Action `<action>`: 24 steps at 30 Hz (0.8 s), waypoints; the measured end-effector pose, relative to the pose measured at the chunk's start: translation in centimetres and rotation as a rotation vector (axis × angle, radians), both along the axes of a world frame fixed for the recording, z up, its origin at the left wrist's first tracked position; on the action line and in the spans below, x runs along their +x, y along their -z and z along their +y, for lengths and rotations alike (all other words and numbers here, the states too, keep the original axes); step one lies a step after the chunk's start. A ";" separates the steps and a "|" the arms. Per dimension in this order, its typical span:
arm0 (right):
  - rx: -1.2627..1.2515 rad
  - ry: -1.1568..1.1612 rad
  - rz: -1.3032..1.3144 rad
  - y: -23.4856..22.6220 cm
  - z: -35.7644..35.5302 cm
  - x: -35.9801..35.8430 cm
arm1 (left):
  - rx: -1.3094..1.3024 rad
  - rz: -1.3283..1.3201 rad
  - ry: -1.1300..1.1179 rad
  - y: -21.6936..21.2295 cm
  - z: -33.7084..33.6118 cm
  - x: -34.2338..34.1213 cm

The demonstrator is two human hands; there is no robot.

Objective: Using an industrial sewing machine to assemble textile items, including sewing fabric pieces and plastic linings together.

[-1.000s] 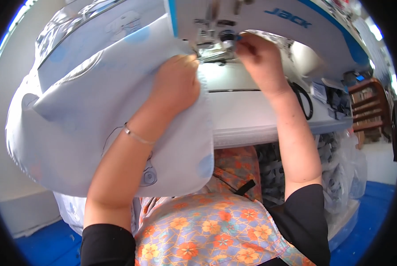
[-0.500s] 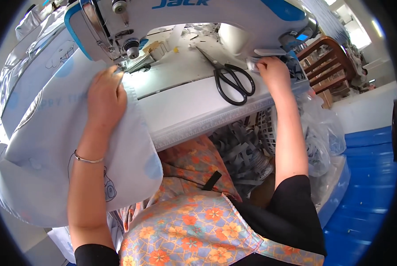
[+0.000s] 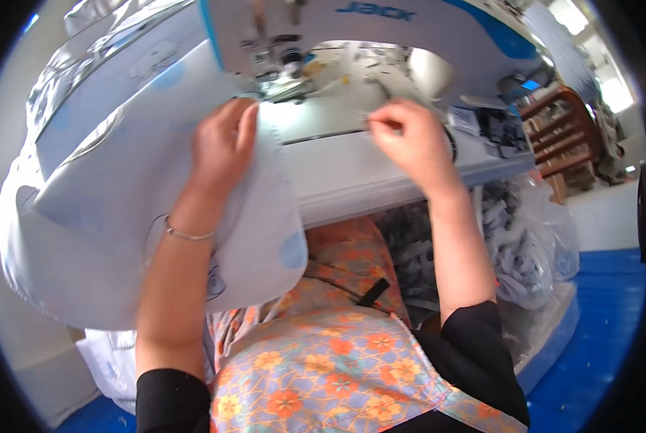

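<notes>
A large pale blue and white fabric piece (image 3: 114, 209) lies over the left of the sewing table and hangs off its front. My left hand (image 3: 222, 141) rests on the fabric's edge, fingertips close to the presser foot (image 3: 283, 81) of the white and blue sewing machine (image 3: 438, 25). A thin bracelet (image 3: 186, 233) is on that wrist. My right hand (image 3: 409, 141) hovers over the white machine bed (image 3: 345, 169), with thumb and fingers pinched on a small pale piece (image 3: 373, 117) too small to tell apart.
A clear plastic bag of grey and white fabric scraps (image 3: 529, 242) stands under the table's right side. A wooden rack (image 3: 565, 141) is at the far right. The floor (image 3: 604, 332) is blue. An orange flowered apron (image 3: 323, 361) covers my lap.
My right hand came back from the table's right end, near the black scissors, to the machine bed with its fingers pinched. The left hand has stayed on the fabric by the presser foot.
</notes>
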State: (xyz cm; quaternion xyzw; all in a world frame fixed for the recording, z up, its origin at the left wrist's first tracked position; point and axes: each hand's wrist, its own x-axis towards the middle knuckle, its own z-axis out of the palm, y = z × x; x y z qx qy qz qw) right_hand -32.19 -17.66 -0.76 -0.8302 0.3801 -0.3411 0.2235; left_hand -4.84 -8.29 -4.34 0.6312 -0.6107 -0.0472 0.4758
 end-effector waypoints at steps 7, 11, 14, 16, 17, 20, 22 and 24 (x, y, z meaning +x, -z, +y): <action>-0.081 -0.149 -0.056 4.1 2.1 12.2 | 0.249 -0.084 -0.132 -0.1 0.0 -0.4; -0.017 -0.248 -0.075 3.9 0.9 10.3 | 0.158 -0.221 -0.144 0.4 0.2 0.3; -0.272 -0.342 -0.016 4.0 0.7 10.1 | 0.104 -0.262 -0.140 0.7 -0.1 0.6; -0.339 -0.348 0.018 4.2 0.9 10.2 | 0.133 -0.284 -0.162 0.7 -0.1 0.5; -0.409 -0.349 0.051 4.4 1.1 10.2 | 0.136 -0.284 -0.167 0.7 0.0 0.4; -0.494 -0.363 0.077 4.3 1.3 10.2 | -0.008 -0.460 -0.179 0.9 0.1 0.4; -0.503 -0.381 0.103 4.2 1.3 10.3 | -0.168 -0.612 0.069 1.1 0.3 0.7; -0.509 -0.390 0.138 3.9 1.0 10.1 | -0.136 -0.579 0.059 1.1 1.1 -0.4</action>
